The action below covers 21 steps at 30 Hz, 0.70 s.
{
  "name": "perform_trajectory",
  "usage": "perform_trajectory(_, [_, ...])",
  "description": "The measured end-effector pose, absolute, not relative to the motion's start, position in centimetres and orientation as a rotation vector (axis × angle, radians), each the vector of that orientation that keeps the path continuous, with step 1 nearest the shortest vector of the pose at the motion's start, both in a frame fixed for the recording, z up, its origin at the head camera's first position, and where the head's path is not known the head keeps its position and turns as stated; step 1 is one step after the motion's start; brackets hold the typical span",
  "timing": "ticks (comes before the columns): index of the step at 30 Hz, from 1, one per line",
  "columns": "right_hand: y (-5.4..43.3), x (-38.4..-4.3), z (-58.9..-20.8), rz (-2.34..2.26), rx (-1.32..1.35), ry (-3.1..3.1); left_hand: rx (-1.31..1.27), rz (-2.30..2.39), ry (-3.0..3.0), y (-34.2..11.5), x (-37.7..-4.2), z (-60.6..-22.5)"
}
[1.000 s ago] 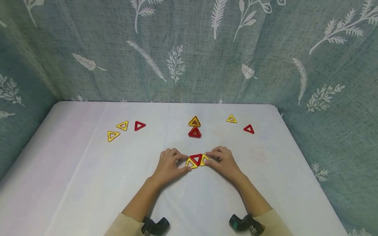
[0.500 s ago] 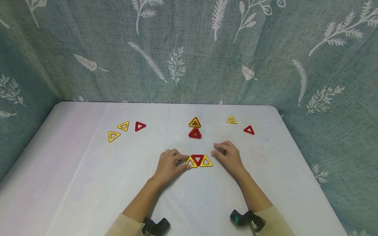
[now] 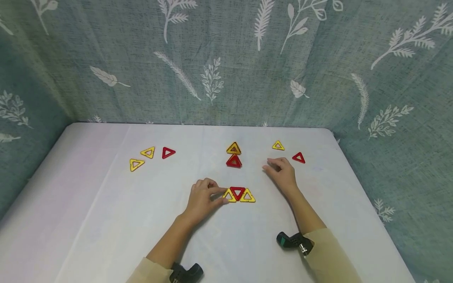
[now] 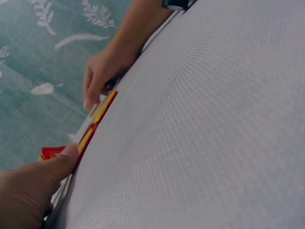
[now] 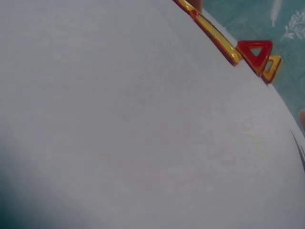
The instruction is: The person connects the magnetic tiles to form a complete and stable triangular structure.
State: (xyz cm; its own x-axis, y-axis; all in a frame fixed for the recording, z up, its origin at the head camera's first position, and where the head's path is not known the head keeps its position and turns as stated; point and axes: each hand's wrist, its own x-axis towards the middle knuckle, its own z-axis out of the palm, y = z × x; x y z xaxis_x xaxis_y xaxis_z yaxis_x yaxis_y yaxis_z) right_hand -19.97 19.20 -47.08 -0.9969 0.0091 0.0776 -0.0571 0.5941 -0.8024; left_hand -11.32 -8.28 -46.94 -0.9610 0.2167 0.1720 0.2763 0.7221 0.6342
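In front of me a row of three flat triangle tiles lies edge to edge: a left yellow tile (image 3: 231, 201), an inverted red tile (image 3: 237, 188) and a right yellow tile (image 3: 247, 200). My left hand (image 3: 202, 198) pinches the left yellow tile's outer side between thumb and index finger. The thumb (image 4: 66, 157) on that tile also shows in the left wrist view. Beyond the row's right end, my right hand (image 3: 284, 175) hangs over the table with its fingers relaxed, holding nothing. It is nearest to a loose red tile (image 3: 299, 160).
Behind the row stand a red triangular piece (image 3: 234, 166) and a yellow one (image 3: 233, 152), raised in the right wrist view. A yellow tile (image 3: 278, 148) lies at the back right. Left, two yellow tiles (image 3: 151, 152) lie near a red tile (image 3: 164, 153). A patterned curtain (image 3: 226, 78) borders the table.
My right hand has let go of the right yellow tile and moved away, forward and to the right. The row sits straighter now. My left hand stays on its tile.
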Motion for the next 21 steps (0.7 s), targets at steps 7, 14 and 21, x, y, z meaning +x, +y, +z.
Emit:
perform_trajectory(7, [19.3, -21.8, -47.2, 1.303, 0.018, -2.677, -0.402, -1.068, -2.847, -8.3, -11.4, -47.0])
perform_trajectory(14, [19.1, -24.1, -46.9, 1.180, -0.102, -2.637, -0.409, -1.088, -2.837, -8.5, -11.4, -46.9])
perform_trajectory(21, [18.9, -25.9, -47.0, 1.117, -0.206, -2.713, -0.402, -1.082, -2.859, -8.5, -11.4, -46.9])
